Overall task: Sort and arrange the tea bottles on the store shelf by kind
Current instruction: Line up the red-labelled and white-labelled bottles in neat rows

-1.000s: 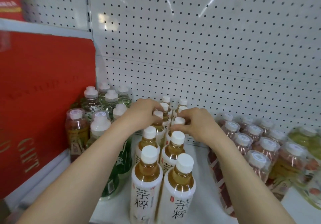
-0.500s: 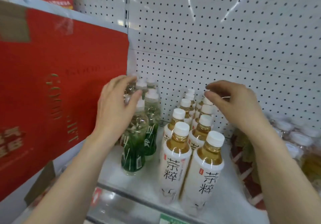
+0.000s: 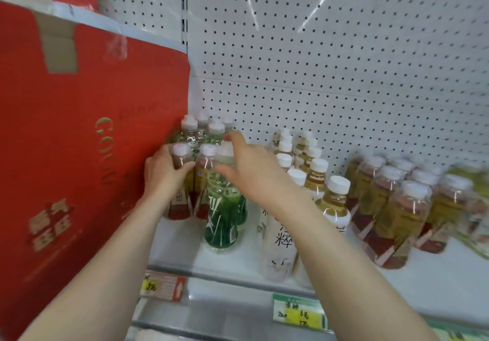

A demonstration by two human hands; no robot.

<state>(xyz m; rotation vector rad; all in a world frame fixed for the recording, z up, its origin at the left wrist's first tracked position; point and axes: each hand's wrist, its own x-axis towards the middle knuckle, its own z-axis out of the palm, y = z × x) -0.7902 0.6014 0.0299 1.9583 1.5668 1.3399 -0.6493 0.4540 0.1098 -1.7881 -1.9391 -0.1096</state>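
The white shelf (image 3: 436,285) ends at a metal front lip carrying price tags (image 3: 299,311), and a pegboard back wall (image 3: 344,76) closes it behind. A big red carton (image 3: 79,142) walls off the left side, pressing right against the leftmost bottles, so there is little room there; bare shelf shows in front of the bottles and in narrow lanes between the groups. The left hand (image 3: 164,174) is wrapped around a red-labelled bottle (image 3: 181,182) with a white cap, standing upright against the carton beside a second like it. The right hand (image 3: 251,166) reaches over the green-labelled bottles (image 3: 225,219), fingers spread wide and loose, touching the cap area of one; whether it grips is unclear. To the right stand two rows of white-labelled bottles (image 3: 336,203) of amber tea, running front to back. Farther right, a cluster of bottles with red and yellow labels (image 3: 402,216), blurred, sits near the shelf's front.
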